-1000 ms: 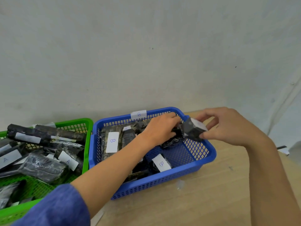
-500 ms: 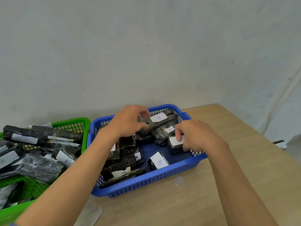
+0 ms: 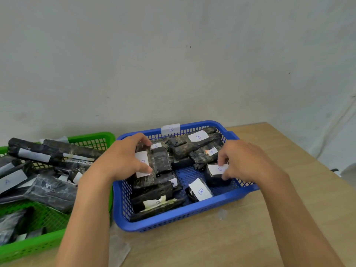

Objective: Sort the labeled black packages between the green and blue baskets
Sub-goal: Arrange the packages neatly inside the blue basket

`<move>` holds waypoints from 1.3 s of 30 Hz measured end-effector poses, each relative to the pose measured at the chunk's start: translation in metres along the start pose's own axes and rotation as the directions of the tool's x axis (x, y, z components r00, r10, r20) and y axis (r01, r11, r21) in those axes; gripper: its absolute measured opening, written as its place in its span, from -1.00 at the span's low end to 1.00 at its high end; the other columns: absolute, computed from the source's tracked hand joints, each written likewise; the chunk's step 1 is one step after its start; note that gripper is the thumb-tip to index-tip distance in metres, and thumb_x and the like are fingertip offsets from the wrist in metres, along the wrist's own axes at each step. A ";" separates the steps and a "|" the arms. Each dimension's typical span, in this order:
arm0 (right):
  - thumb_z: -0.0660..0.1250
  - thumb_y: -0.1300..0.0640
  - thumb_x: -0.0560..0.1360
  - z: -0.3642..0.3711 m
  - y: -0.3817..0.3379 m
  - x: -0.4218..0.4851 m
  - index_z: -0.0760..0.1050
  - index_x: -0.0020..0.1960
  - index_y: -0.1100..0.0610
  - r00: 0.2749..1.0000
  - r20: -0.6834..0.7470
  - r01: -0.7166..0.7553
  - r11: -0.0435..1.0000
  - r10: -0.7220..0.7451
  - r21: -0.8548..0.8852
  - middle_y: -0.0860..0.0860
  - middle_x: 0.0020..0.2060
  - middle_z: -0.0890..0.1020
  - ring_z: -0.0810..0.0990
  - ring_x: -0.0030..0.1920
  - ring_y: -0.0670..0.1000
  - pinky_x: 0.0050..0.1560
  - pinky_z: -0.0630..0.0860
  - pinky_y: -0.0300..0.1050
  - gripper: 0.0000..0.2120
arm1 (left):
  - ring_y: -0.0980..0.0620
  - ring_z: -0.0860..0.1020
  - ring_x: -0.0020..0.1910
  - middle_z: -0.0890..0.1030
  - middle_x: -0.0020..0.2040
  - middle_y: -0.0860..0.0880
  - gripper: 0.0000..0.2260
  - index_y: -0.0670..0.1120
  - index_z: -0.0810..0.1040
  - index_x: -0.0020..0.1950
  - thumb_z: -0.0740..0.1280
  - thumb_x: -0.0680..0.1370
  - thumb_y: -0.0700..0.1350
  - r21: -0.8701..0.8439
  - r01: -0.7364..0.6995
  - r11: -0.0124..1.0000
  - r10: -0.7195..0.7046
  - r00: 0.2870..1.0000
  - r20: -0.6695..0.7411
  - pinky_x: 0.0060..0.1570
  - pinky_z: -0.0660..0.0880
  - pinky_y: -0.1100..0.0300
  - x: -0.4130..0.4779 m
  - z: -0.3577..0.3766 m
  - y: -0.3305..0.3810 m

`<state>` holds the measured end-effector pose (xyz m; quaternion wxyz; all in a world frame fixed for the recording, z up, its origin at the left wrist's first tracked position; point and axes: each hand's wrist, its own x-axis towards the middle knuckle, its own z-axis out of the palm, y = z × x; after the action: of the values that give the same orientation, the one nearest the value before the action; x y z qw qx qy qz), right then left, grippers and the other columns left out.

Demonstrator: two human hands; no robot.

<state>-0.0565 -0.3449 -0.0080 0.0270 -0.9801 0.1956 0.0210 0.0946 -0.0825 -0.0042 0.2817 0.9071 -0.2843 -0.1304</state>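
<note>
packages fill both baskets on the table [image 3: 269, 218]. the green basket [image 3: 92, 137] on the left is heaped with long black bundles, one label reading a [image 3: 7, 182]. the blue basket [image 3: 192, 214], touching it on the right, carries a b tag [image 3: 171, 129] on its back rim and holds the b-labeled bundles, packed to the left and rear with bare mesh at front right.

a second ago the right hand [image 3: 248, 160] was holding a small package [image 3: 216, 175] up over the basket's right rim; now that package sits on the mesh floor near the right wall, label up, just behind another b package [image 3: 199, 190]. the right fingers are curled over its top and touching its label, so it is down, though i cannot tell whether the grip has let go. the left hand [image 3: 123, 160], which was reaching deep toward the back, has come to the left side and now clasps a flat package [image 3: 143, 170] on top of the stack, thumb on its white label, fingers over its far end.

in my judgement one more b item is sorted. a label near the stack [image 3: 174, 183] looks like an a, so that one may need to cross to green.
</note>
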 end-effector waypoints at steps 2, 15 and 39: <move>0.62 0.01 0.33 -0.001 -0.006 0.001 0.59 -0.11 -0.14 0.989 -0.136 0.084 0.979 -0.059 0.188 -0.22 -0.18 0.60 0.56 -0.17 -0.15 -0.19 0.38 -0.13 -0.76 | 0.04 0.50 0.10 0.53 0.13 0.16 -0.43 0.15 0.52 0.18 0.68 0.27 -0.10 -0.055 -0.005 0.998 0.003 1.000 -0.025 -0.07 0.37 0.15 0.003 0.002 -0.002; 0.62 -0.13 0.21 0.005 -0.035 -0.006 0.55 -0.03 -0.10 0.968 0.020 0.232 0.929 -0.249 0.288 -0.20 -0.21 0.66 0.56 -0.21 -0.16 -0.14 0.55 -0.04 -0.59 | -0.04 0.67 -0.05 0.71 -0.12 0.13 -0.73 0.16 0.66 -0.05 0.53 0.47 -0.24 -0.458 -0.152 0.876 -0.054 0.912 -0.407 0.06 0.63 -0.15 0.015 0.000 -0.019; 0.60 -0.13 0.36 -0.006 0.004 0.000 0.65 0.09 -0.19 0.973 -0.182 0.213 0.869 -0.145 0.447 -0.19 -0.19 0.68 0.64 -0.18 -0.20 -0.14 0.46 -0.24 -0.67 | 0.15 0.55 -0.41 0.69 -0.22 -0.02 -0.88 -0.06 0.70 -0.04 0.50 0.49 -0.27 -0.660 -0.110 0.743 -0.070 0.968 -0.240 -0.50 0.45 0.27 0.009 0.006 0.006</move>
<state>-0.0579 -0.3492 -0.0020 0.2478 -0.9581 0.1046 -0.0989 0.0968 -0.0947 -0.0063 0.6225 0.7517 -0.1906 -0.1055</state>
